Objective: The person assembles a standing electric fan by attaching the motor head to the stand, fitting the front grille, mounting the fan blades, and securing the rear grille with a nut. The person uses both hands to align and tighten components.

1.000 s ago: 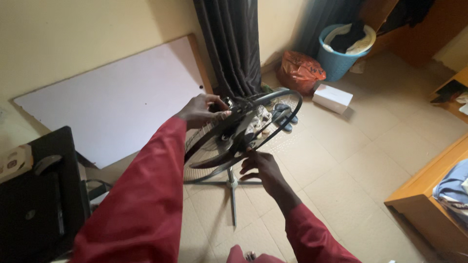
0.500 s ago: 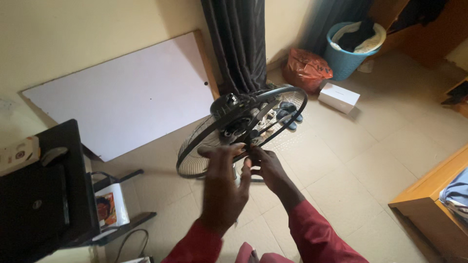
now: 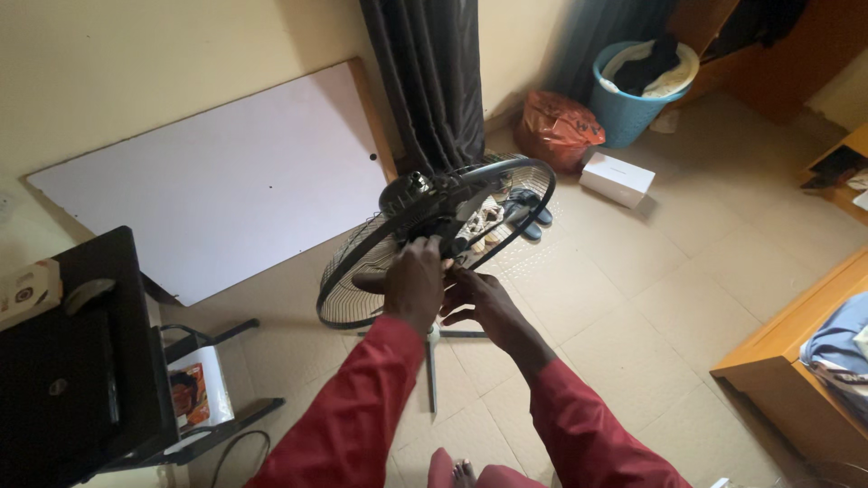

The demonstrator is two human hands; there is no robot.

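**Two hands at the front of a fan**

Both hands meet at the middle of the black fan (image 3: 434, 239), which stands on the tiled floor (image 3: 633, 298) and tilts back; the left hand (image 3: 411, 285) curls its fingers onto the wire grille; the right hand (image 3: 479, 303) sits just beside it, fingers bent, touching the grille's lower edge; how tightly either grips, I cannot tell; a white board (image 3: 217, 181) leans on the wall behind.

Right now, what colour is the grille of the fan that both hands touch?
Black: the fan grille is dark wire with a black rim, seen best in the head view.
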